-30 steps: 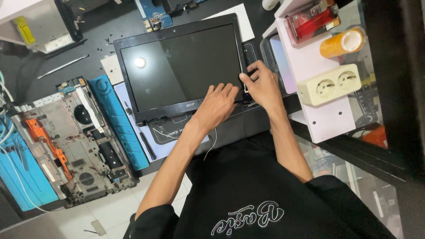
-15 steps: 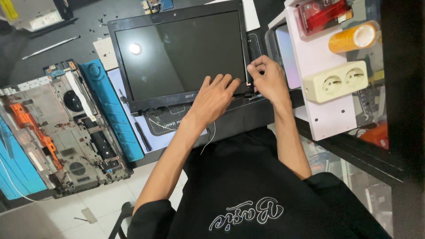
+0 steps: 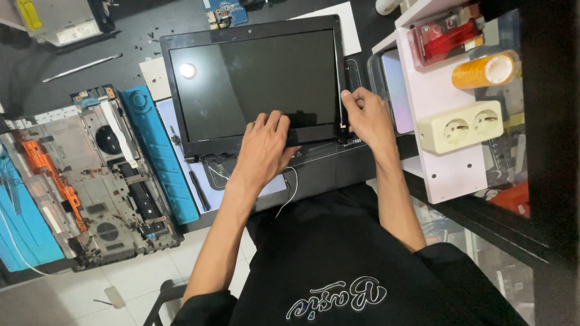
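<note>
So the desk (image 3: 130, 24) is basically a laptop teardown spread, dark top with tiny screws scattered near the back edge. Biggest thing in play is the screen panel (image 3: 254, 84), lying flat and face up in the middle, bezel still around it. It sits a touch closer to centre of view than a second ago, mostly because the head shifted, the panel itself looks like it hasn't gone anywhere

Left of it is the gutted base (image 3: 90, 181) with fan and boards showing, plus a blue strip (image 3: 158, 157) between the two. On the right there's a white shelf (image 3: 435, 102) carrying a cream double socket (image 3: 460, 127), an orange tape roll (image 3: 485, 70) and a red box (image 3: 444, 36). A thin metal pry tool (image 3: 81, 66) lies up top left, untouched

What actually changed: the left hand (image 3: 266, 148) has slid a bit left along the bottom bezel and now lies flat, fingers spread, pressing the lower edge down. The right hand (image 3: 368, 115) has moved up from the bottom corner to the right-hand edge, fingers curled and pinching the bezel just above the hinge (image 3: 344, 128). Reads to me like the prying is creeping up the right side while the other hand steadies the panel. Can't tell if the bezel has lifted yet
</note>
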